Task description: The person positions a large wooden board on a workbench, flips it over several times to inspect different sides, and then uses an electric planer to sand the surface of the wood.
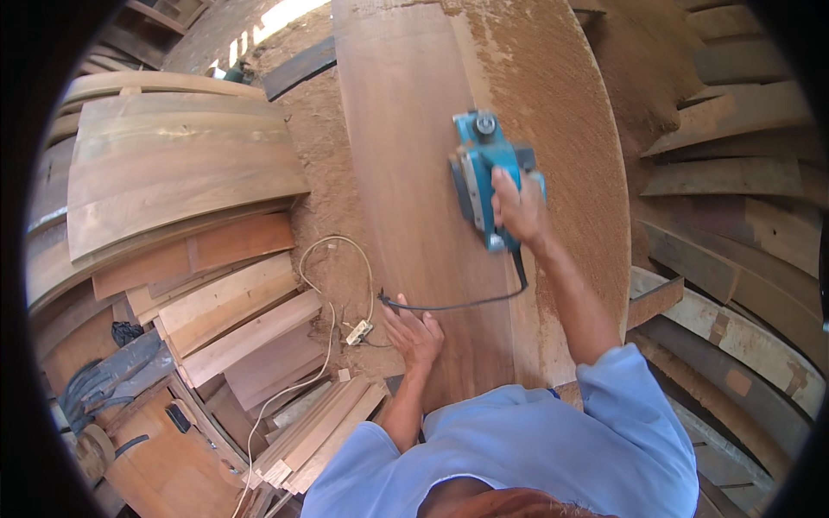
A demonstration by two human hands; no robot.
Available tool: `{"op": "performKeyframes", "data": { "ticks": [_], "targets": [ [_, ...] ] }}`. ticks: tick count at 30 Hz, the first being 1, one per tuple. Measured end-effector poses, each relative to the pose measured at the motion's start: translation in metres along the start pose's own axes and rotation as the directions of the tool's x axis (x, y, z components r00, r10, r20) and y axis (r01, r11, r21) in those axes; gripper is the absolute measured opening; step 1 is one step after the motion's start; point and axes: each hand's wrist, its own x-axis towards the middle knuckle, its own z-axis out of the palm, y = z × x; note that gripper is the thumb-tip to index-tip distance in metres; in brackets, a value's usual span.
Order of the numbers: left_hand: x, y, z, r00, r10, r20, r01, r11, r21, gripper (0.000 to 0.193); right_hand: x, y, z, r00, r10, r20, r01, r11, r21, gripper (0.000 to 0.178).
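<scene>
A teal electric hand planer (494, 168) rests on a wide wooden panel (401, 129), a little right of the panel's middle. My right hand (518, 207) is wrapped round its rear handle. Close to the near left edge of the panel, my left hand (414, 335) lies with its fingers stretched out. The planer's black cord (458, 306) runs across the wood past the left fingertips, and I cannot tell whether they press on it. Sawdust (566, 198) thickly covers the panel's right part, while the left part shows bare brown grain.
A pale extension cord (304, 380) with a white socket block (358, 332) lies on the dusty ground at left. Stacked boards (181, 164) stand beyond it, with thin strips (332, 423) nearer me. More planks (725, 177) line the right side.
</scene>
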Motion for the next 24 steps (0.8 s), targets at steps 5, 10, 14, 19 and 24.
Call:
{"op": "performKeyframes", "data": {
  "ticks": [5, 10, 14, 19, 24],
  "targets": [
    [0.0, -0.001, 0.001, 1.0, 0.012, 0.005, -0.012, 1.0, 0.0, 0.076, 0.107, -0.046, 0.002, 0.999, 0.009, -0.045, -0.006, 0.998, 0.066, 0.053],
    [0.004, 0.003, -0.007, 1.0, 0.018, -0.006, -0.018, 0.999, -0.035, 0.077, 0.21, -0.075, 0.006, 0.995, -0.087, -0.039, 0.091, 0.99, 0.104, 0.053],
    [0.004, 0.002, -0.006, 0.999, 0.029, -0.036, -0.03, 0.999, -0.033, 0.076, 0.291, -0.089, 0.008, 0.985, -0.165, -0.056, 0.17, 0.979, 0.111, 0.052],
    [0.008, 0.005, -0.008, 1.0, -0.002, -0.028, 0.001, 1.0, -0.03, 0.075, 0.309, -0.089, 0.011, 0.989, -0.134, -0.059, 0.137, 0.99, 0.044, 0.051],
    [0.007, 0.005, -0.008, 0.999, -0.016, -0.048, 0.016, 1.0, 0.007, 0.076, 0.26, -0.069, 0.012, 0.998, -0.063, -0.008, 0.063, 0.996, 0.065, 0.051]
  ]
}}
